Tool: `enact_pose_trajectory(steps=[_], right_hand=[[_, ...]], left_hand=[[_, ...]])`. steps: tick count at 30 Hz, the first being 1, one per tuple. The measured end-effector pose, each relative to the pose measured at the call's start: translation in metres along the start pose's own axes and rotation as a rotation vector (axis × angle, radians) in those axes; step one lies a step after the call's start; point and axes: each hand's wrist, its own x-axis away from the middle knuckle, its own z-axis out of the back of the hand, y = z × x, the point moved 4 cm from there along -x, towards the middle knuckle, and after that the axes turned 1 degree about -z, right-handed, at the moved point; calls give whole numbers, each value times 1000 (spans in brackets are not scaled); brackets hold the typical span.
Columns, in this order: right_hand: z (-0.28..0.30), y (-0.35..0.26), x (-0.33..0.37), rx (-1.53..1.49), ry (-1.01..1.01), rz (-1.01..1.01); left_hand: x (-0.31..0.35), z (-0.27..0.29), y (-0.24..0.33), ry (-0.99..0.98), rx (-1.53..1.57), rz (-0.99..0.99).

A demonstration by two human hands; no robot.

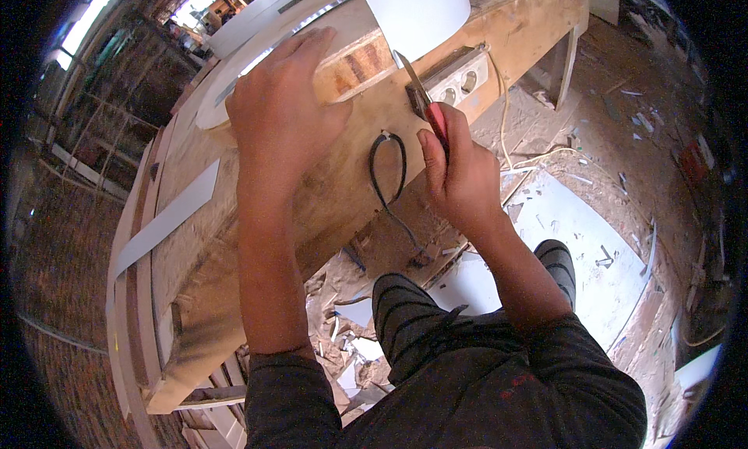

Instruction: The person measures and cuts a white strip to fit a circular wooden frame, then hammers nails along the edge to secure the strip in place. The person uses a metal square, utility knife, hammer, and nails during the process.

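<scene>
My left hand (284, 98) is wrapped over a thick wooden board (357, 66) with a pale top, its thumb against the near side. In my right hand (466, 172) is a knife (413, 78) with a red handle, its blade pointing up and away from me. The blade's tip is close to a curved white sheet (421, 17) at the board's right end; whether they touch I cannot tell. Under both hands runs the edge of a wooden workbench (335, 172).
A white socket strip (460, 81) is fixed to the bench's side, close to the knife, with a pale cable (506, 122) hanging from it. A looped black cord (372, 169) hangs nearby. A white strip (167, 219) lies at left. Scraps and a white panel (584, 242) litter the floor.
</scene>
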Motion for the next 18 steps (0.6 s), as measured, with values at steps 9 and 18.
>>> enact_pose_trajectory(steps=[9, 18], right_hand=[[-5, -1, -3, 2, -31, -23], [-12, 0, -3, 56, 16, -45]], left_hand=[[1, -2, -2, 5, -15, 8], [1, -2, -1, 32, 6, -1]])
